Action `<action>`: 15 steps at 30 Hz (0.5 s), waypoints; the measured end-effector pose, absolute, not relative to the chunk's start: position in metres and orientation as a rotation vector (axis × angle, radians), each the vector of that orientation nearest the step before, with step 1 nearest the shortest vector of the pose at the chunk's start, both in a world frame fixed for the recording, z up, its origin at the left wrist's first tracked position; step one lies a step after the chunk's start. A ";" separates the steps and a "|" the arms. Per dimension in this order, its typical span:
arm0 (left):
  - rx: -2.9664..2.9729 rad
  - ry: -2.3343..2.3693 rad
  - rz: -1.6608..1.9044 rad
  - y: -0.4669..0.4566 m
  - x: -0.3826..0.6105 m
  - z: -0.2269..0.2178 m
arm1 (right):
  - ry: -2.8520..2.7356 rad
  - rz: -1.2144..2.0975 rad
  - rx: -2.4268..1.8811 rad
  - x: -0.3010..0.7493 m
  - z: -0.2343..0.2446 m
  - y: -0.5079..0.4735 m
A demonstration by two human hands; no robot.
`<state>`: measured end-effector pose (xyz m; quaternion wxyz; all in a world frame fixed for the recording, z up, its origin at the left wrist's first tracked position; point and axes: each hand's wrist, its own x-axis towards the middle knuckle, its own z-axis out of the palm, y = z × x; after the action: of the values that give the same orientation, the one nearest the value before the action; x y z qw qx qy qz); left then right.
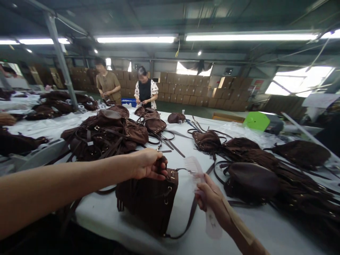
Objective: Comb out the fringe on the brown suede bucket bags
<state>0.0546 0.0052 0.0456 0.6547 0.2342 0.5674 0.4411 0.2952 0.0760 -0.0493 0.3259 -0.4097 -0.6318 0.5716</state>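
Note:
A dark brown handbag (pixel 148 202) stands on the white-covered table close in front of me, with metal rings on its side and a thin strap trailing to the right. My left hand (pixel 150 164) reaches across and closes round a dark piece at the bag's top, which looks like its short handle. In my right hand (pixel 208 194) is a pale pink, see-through comb (pixel 196 169), gripped round its middle. The comb's teeth point left, just right of the bag's upper edge and apart from the bag's body.
Brown bags with straps lie heaped at left (pixel 106 131) and right (pixel 252 180). Two people (pixel 108 85) work beyond the table (pixel 183 136). Behind them rise stacked cardboard boxes (pixel 191 90). A green machine (pixel 256 121) sits at back right, by clear plastic; a metal post (pixel 60 56) stands left.

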 end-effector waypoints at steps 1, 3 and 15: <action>0.533 1.286 0.988 0.007 0.053 0.050 | -1.733 1.477 -1.033 0.291 -0.036 0.079; 0.557 1.251 0.951 0.014 0.050 0.055 | -1.895 1.394 -0.953 0.279 -0.016 0.080; 1.064 1.397 1.126 0.053 0.072 0.066 | -2.235 1.480 -0.663 0.203 -0.009 0.045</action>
<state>0.0718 0.0532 0.0662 0.5037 0.4405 0.5787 0.4662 0.2027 0.0449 -0.0088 0.1888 -0.2358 -0.7949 0.5262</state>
